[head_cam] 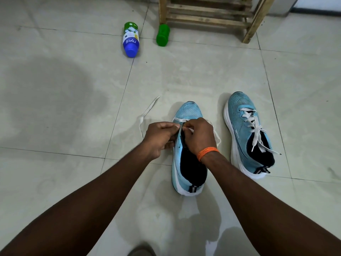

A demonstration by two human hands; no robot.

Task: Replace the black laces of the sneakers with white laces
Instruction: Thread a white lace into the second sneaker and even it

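Note:
Two light blue sneakers stand on the tiled floor. The right sneaker (247, 133) is fully laced with a white lace. Over the left sneaker (188, 161) both my hands work near its lowest eyelets. My left hand (160, 137) grips the sneaker's left edge. My right hand (198, 134), with an orange band on the wrist, pinches the tip of a white lace (145, 113). One end of that lace trails left across the floor; a loop shows to the right of my right hand. No black lace is in view.
A blue and green bottle (130, 40) lies on the floor at the back. A green container (163, 35) lies beside the foot of a wooden rack (212, 17). A dark shape (142, 251) shows at the bottom edge.

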